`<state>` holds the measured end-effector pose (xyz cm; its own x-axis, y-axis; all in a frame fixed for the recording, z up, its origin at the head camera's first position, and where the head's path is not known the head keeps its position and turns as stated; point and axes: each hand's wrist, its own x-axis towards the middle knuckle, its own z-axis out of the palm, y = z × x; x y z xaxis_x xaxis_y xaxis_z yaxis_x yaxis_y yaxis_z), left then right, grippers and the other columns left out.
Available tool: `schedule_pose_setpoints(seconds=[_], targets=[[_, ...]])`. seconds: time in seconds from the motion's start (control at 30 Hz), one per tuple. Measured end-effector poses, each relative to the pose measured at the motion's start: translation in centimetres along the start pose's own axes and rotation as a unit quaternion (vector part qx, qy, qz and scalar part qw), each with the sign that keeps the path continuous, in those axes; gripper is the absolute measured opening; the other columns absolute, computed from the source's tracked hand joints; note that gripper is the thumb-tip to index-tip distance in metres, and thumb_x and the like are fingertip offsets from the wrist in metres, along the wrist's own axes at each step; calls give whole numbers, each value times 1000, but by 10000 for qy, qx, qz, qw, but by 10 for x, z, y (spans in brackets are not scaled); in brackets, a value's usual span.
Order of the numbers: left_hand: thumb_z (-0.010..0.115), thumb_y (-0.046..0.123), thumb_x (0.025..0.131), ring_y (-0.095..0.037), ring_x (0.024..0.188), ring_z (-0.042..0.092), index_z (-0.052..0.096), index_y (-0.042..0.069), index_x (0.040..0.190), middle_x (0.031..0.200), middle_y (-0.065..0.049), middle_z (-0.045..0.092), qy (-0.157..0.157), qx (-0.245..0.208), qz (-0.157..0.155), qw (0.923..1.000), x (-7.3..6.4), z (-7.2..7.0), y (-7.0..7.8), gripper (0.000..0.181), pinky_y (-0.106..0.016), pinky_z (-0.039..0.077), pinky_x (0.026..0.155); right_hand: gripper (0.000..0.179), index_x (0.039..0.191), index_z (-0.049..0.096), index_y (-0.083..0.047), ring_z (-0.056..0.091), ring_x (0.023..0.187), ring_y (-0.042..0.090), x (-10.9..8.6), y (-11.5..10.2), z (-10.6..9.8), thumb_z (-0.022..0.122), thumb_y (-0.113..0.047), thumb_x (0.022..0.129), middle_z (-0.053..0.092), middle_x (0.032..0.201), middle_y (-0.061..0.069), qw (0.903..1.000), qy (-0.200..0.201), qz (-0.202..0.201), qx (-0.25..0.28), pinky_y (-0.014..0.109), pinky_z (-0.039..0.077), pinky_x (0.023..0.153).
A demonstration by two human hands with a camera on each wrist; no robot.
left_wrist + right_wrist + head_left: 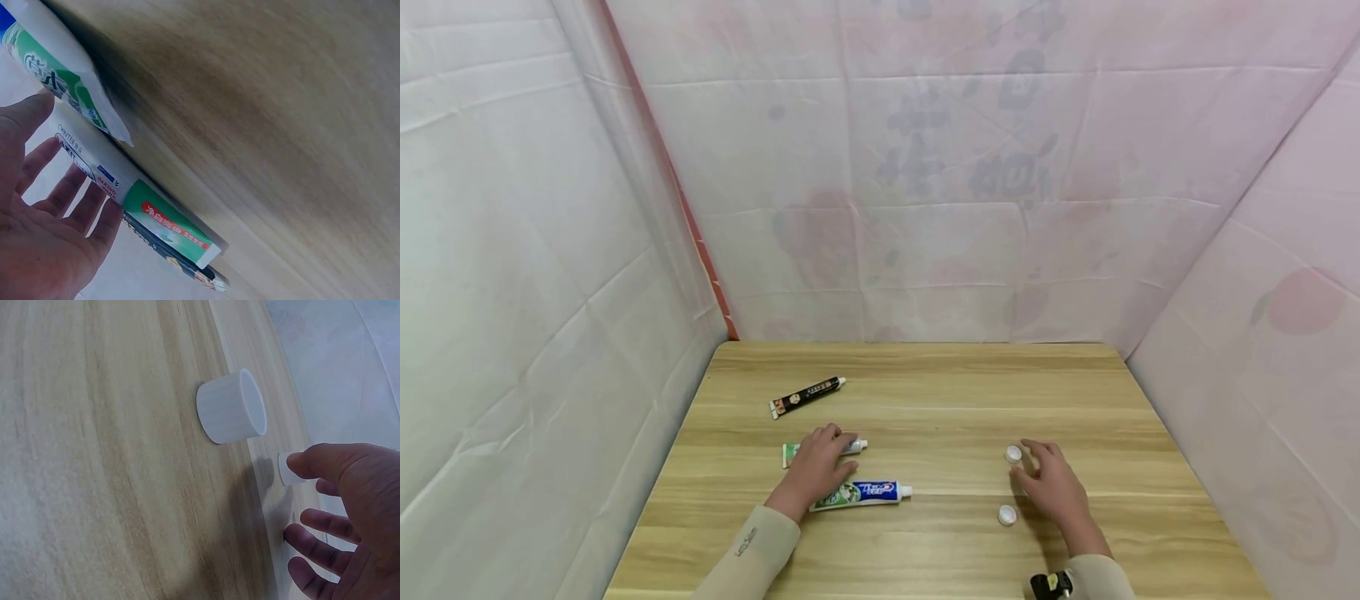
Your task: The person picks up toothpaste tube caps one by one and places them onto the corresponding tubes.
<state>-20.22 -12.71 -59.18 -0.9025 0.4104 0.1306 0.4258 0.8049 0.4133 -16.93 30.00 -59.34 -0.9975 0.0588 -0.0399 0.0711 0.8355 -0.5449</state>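
Observation:
My left hand (818,468) reaches over a white and green toothpaste tube (854,447), its fingers loosely extended. In the left wrist view the fingertips (112,215) lie against or just beside that tube, and the thumb comes near the blue and green toothpaste tube (880,492). Both tubes lie flat, white ends pointing right. On the right, my right hand (1056,490) hovers with thumb and fingers apart around a small white cap (1013,453). Whether it touches the cap cannot be told. A second white cap (1007,515) sits nearer me, hollow side up.
Farther back on the wooden table (940,383) lies a black tube (807,396), slanted, its white end to the right. Pale printed cloth (925,250) hangs behind the table and along both sides. A dark device (1051,585) is strapped at my right wrist.

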Motion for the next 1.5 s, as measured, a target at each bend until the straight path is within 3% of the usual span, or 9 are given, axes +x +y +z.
schedule_pose_setpoints(seconds=[0.3,0.87,1.17,1.5], targets=[[72,35,90,-16,96,51,58,16,137,111,0,56,-115,238,-59,9996,2,3,-1,53,-42,45,88,57,138,52,-6,64,97,29,3,3,2,69,-32,90,53,131,21,9999,43,-90,-93,47,52,76],[71,29,91,-24,103,54,57,10,136,115,-7,58,-255,215,-278,9991,6,0,-1,51,-47,45,91,44,124,63,-9,62,93,23,9,-3,6,70,-34,89,59,121,13,9999,101,-65,27,38,49,70],[73,27,90,-18,91,50,62,12,131,105,-3,57,-203,296,-174,9992,5,2,-3,45,-43,45,82,38,118,66,-9,61,90,21,11,-4,7,72,-32,88,60,119,13,9999,142,-45,-3,37,48,69],[72,19,90,-17,88,50,64,13,127,103,-2,58,-115,338,-155,9992,7,2,-5,39,-43,45,81,38,117,65,-9,61,89,22,11,-3,6,71,-34,89,60,119,15,9999,126,-52,21,38,49,69]])
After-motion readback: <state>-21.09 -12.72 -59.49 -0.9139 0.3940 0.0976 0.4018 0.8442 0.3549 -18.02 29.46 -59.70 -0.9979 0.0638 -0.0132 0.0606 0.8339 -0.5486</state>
